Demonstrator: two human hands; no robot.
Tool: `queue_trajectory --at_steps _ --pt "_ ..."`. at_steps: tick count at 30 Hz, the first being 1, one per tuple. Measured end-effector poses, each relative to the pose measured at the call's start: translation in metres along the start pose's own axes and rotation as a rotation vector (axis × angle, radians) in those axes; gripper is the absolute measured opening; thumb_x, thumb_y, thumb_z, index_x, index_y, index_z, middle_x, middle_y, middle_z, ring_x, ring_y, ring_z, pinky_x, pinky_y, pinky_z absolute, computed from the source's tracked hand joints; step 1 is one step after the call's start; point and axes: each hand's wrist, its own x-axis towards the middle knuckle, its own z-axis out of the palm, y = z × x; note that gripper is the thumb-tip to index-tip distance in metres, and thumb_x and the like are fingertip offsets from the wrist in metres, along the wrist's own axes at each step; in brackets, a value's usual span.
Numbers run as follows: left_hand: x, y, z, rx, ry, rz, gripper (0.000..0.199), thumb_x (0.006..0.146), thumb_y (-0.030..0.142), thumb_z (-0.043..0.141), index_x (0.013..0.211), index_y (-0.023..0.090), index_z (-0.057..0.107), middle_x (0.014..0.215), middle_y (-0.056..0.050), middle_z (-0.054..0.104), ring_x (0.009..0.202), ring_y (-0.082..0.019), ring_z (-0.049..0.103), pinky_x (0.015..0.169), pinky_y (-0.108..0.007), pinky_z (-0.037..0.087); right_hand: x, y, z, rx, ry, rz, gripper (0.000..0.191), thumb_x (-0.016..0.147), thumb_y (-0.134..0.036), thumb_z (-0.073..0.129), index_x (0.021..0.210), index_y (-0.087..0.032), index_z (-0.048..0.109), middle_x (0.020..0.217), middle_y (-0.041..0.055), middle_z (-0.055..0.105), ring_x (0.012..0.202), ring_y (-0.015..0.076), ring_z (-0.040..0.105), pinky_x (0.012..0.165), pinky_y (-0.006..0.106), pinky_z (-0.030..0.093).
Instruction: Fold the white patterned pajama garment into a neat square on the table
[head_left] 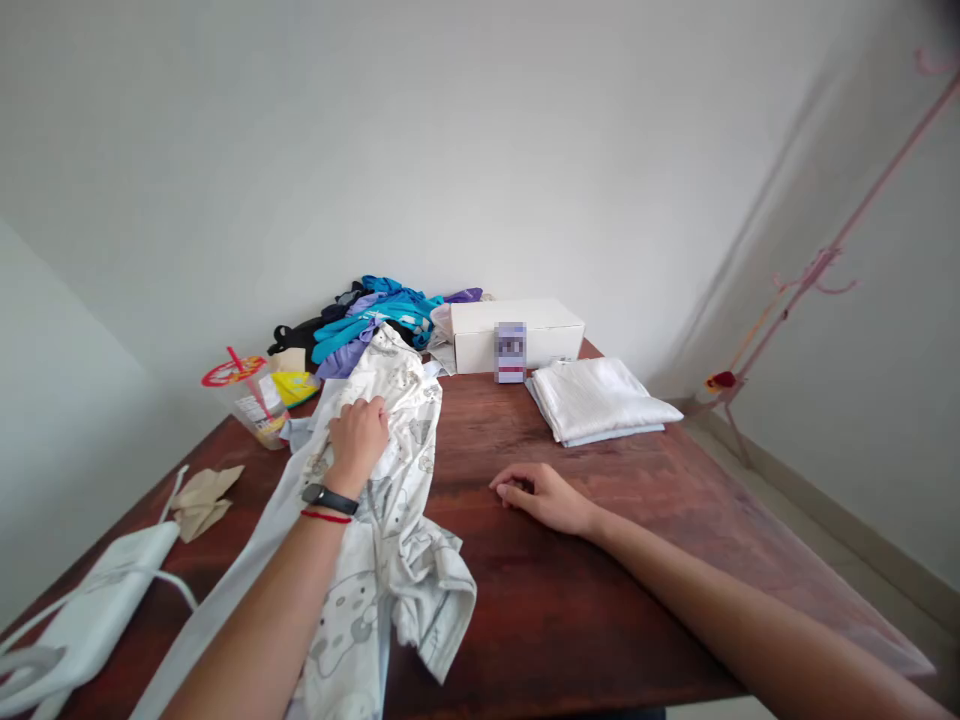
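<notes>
curled fingers of the left hand (360,440) are pressed down on a white animal-print garment (409,480), nearly closed; whether cloth is pinched inside cannot be told, since the fingertips are hidden. by the right hand (546,497) nothing is held: it is rested on the bare wooden table (480,560), nearer than the white box (474,345), loosely curled and well apart from the print.

the garment is spread to the near left of the white box, its far end laid against a clothes pile (405,305) left of that box. because it is secured by one hand at most, it could be twisted if it were tugged, and creases could be set in the bunched part that is turned towards the table's near side. pieces of the pile could also be dragged along where the fabrics are overlapped.

further left of the white box, a plastic cup (259,405) is stood very close to pale blue cloth (300,432); by a sideways pull on that cloth the cup could be knocked over and anything left in it spilled. nearer still on that side, a white cord (176,580) is looped beside the cloth and could be snagged. right of the white box, a folded stack (600,395) is laid, where it could be nudged askew by a careless right forearm.
</notes>
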Motion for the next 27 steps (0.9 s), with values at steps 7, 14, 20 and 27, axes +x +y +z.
queue_trajectory --at_steps 7,14,20,27 --pt "-0.003 0.024 -0.003 -0.149 -0.042 0.309 0.022 0.103 0.029 0.046 0.105 0.021 0.067 0.111 -0.010 0.068 0.110 -0.026 0.061 0.097 -0.035 0.046 0.000 0.001 0.001 -0.062 0.020 -0.040 0.026 0.095 -0.036 0.061 0.097 -0.018 0.080 0.083 0.0044 0.077 0.073 0.0189 0.066 0.066 0.027 0.046" --pt "-0.021 0.045 0.016 -0.204 -0.232 0.439 0.032 0.096 0.035 0.065 0.125 0.022 0.065 0.122 -0.009 0.065 0.109 -0.026 0.066 0.090 -0.033 0.050 0.000 -0.001 0.000 -0.089 0.031 -0.062 0.027 0.096 -0.037 0.060 0.097 -0.020 0.081 0.081 0.0039 0.077 0.071 0.0191 0.067 0.065 0.027 0.046" --pt "-0.020 0.041 0.021 -0.193 -0.237 0.260 0.045 0.095 0.023 0.057 0.140 0.018 0.055 0.120 -0.016 0.065 0.106 -0.031 0.066 0.087 -0.039 0.049 0.000 0.002 0.001 -0.103 0.026 -0.060 0.026 0.096 -0.035 0.060 0.097 -0.020 0.081 0.083 0.0041 0.077 0.073 0.0196 0.067 0.066 0.027 0.046" --pt "-0.012 0.034 0.028 -0.444 -0.227 0.152 0.059 0.085 0.013 0.059 0.143 0.022 0.057 0.089 -0.004 0.068 0.090 -0.025 0.066 0.086 -0.035 0.048 -0.001 0.000 0.000 -0.111 0.033 -0.065 0.025 0.096 -0.035 0.060 0.096 -0.020 0.081 0.083 0.0045 0.078 0.074 0.0201 0.068 0.066 0.027 0.047"
